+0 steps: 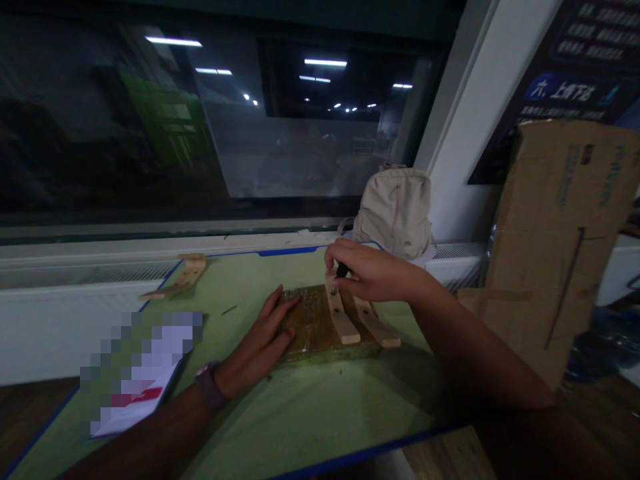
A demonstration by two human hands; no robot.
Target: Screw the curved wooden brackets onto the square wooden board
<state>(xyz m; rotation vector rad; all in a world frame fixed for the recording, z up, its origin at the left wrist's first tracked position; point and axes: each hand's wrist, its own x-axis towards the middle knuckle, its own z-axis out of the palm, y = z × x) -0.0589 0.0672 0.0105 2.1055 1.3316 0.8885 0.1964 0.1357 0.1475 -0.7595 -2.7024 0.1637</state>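
Observation:
A brown block (320,337) with shiny clear film or tape on its left part lies on the green tabletop. Two curved, light wooden strips with dark holes rest across it: a nearer strip (344,325) and, to its right, a second strip (379,327). My left hand (267,333) presses flat on the block's left part, its fingers spread. Over the far end of the nearer strip, my right hand (357,267) pinches a short black-handled tool (342,270), its lower end at a hole. Its exact kind is hard to make out.
Another curved wooden piece (183,279) lies at the table's far left corner. A partly blurred paper (150,373) is at the left. Behind the green table (310,427) stand a beige backpack (395,207) and the window; a large cardboard sheet (555,247) is at the right.

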